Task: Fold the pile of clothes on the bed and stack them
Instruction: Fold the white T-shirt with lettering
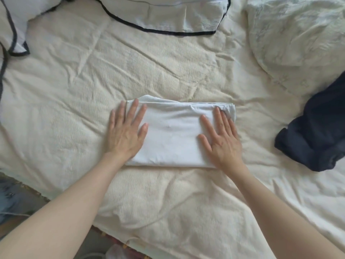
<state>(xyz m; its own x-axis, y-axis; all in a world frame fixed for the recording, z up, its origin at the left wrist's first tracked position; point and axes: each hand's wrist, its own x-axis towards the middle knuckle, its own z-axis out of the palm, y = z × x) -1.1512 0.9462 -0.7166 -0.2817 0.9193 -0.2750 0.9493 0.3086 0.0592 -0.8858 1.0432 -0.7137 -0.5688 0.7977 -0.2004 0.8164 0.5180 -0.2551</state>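
Note:
A folded white garment [173,133] lies as a neat rectangle in the middle of the cream bed cover [74,101]. My left hand [126,131] lies flat with fingers spread, pressing on the garment's left end. My right hand [221,137] presses flat on its right end, fingers straight. A crumpled dark navy garment [315,135] sits unfolded at the right edge of the bed.
White fabric with black piping [168,17] lies along the top and upper left. A pale crumpled pillow or duvet [298,40] fills the upper right. The bed's near edge runs along the lower left, with the floor [16,200] below it.

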